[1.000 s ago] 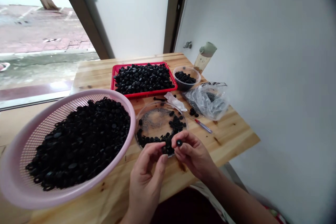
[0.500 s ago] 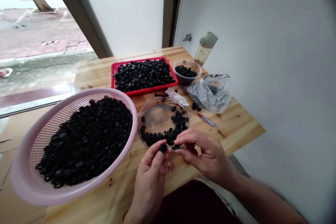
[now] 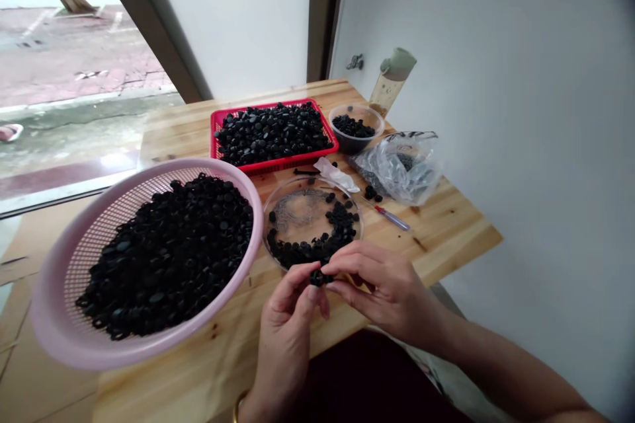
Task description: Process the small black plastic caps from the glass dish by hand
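Between thumb and fingers, my left hand (image 3: 290, 320) pinches a small round black part (image 3: 316, 277). My right hand (image 3: 380, 284) is closed at its fingertips on a small black piece (image 3: 328, 277) that meets the left hand's part; its exact shape is mostly hidden. Both hands are over the near edge of a clear round tray (image 3: 297, 232), which holds small black parts along its front and right side and a tangle of thin, shiny pieces at its back left.
On the left stands a pink mesh basket (image 3: 54, 337) heaped with black parts. Behind are a red basket (image 3: 262, 166) and a clear tub (image 3: 380, 120) of black pieces. To the right lie a plastic bag (image 3: 421, 178), a screwdriver (image 3: 395, 219) and white tissue (image 3: 340, 176); a bottle (image 3: 391, 82) stands farther back.
My hands have come together, so the right hand's piece now meets the left hand's black part. The left part has turned, and the view has shifted slightly.
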A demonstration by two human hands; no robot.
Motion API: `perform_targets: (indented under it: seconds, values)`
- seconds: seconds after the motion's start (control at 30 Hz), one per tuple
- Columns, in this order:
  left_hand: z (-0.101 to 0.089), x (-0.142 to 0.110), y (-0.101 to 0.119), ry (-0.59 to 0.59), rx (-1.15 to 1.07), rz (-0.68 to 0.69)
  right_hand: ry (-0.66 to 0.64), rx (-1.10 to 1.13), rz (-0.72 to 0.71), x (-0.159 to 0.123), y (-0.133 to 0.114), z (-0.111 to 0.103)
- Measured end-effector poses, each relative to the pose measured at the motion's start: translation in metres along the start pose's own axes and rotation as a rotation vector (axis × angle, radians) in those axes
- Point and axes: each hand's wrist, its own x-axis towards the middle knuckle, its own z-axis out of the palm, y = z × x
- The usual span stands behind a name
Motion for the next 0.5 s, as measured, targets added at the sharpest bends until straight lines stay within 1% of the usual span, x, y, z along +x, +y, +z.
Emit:
perform_targets:
  seconds: [0.13,0.27,0.37,0.5]
  values:
    - [-0.0008,-0.0011,0.0008,-0.039,0.023,0.051,-0.014,0.004,-0.001,-0.0003,-0.0002,0.0005]
    - [-0.0018,-0.0024,-0.0028,-0.056,0.005,0.050,-0.017,0.020,-0.005,-0.0014,-0.0005,0.0008]
    - [-0.0004,-0.0031,-0.0047,-0.057,-0.072,0.002,-0.020,0.028,-0.003,-0.0026,-0.0007,0.0015]
    - [0.0049,-0.0043,-0.0041,-0.048,-0.239,-0.093,-0.011,0.021,-0.004,-0.0031,-0.0021,0.0017]
